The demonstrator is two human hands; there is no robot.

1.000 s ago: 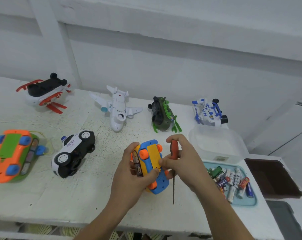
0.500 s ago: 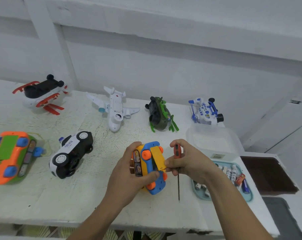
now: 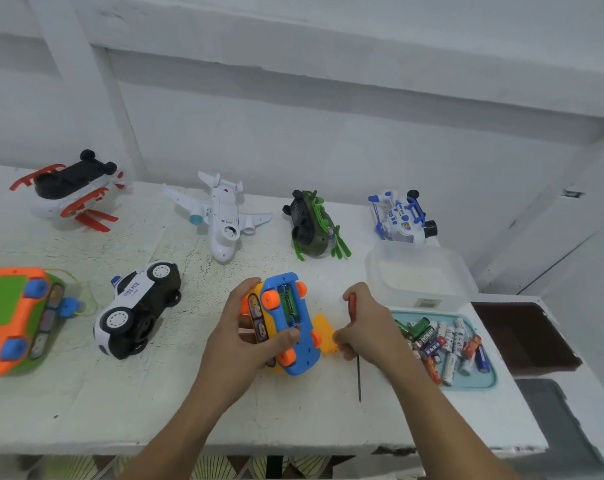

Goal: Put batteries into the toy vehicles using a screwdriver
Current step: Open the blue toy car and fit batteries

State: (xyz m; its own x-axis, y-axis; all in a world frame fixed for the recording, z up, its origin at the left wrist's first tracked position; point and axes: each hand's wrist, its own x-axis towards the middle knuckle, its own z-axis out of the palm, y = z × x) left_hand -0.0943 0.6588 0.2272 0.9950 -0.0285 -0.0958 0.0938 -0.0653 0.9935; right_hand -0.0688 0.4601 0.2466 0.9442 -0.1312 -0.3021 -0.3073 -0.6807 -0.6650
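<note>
My left hand (image 3: pixel 239 336) grips a small blue and yellow toy car (image 3: pixel 291 323) with orange wheels, turned underside up. Its battery compartment is uncovered and green batteries show inside. My right hand (image 3: pixel 366 327) holds a red-handled screwdriver (image 3: pixel 358 375), shaft pointing down toward me, and its fingertips pinch the yellow battery cover (image 3: pixel 324 336), which is off the car and just right of it. A teal tray (image 3: pixel 480 381) with several loose batteries (image 3: pixel 442 341) lies directly right of that hand.
On the white table (image 3: pixel 120 403): orange and green toy (image 3: pixel 13 317), police car (image 3: pixel 137 308), red and white helicopter (image 3: pixel 75 190), white plane (image 3: pixel 220 214), green helicopter (image 3: pixel 312 226), blue and white helicopter (image 3: pixel 402 218). A clear plastic box (image 3: pixel 421 271) stands behind the tray.
My right hand has lifted the yellow cover off the car's underside and carried it rightward, exposing the batteries. The left hand kept hold of the car.
</note>
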